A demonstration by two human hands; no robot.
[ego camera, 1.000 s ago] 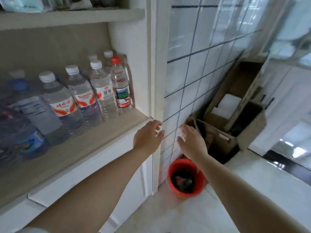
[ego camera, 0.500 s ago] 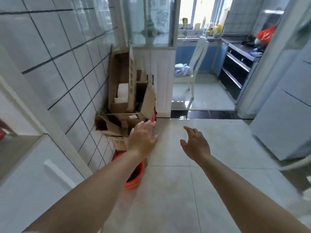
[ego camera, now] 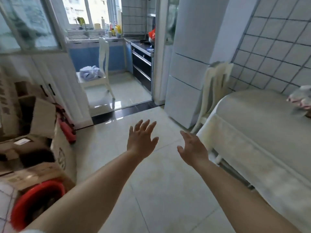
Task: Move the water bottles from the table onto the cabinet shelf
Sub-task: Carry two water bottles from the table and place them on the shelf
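Observation:
My left hand (ego camera: pixel 141 140) and my right hand (ego camera: pixel 193 148) are stretched out over the tiled floor, both empty with fingers spread. A table (ego camera: pixel 262 132) with a pale cloth fills the right side, its near edge just right of my right hand. No water bottles show on the visible part of the table. The cabinet shelf is out of view.
Cardboard boxes (ego camera: pixel 33 140) and a red bucket (ego camera: pixel 35 197) crowd the lower left. A white fridge (ego camera: pixel 188 68) stands behind the table with a chair (ego camera: pixel 213 91) beside it. A doorway ahead leads to a kitchen with a white chair (ego camera: pixel 101 68). A crumpled bag (ego camera: pixel 301 98) lies on the table's far side.
The view has swung right, away from the cabinet shelf with its bottles, past the boxes, to the room and the table. Both hands stay empty and have spread their fingers.

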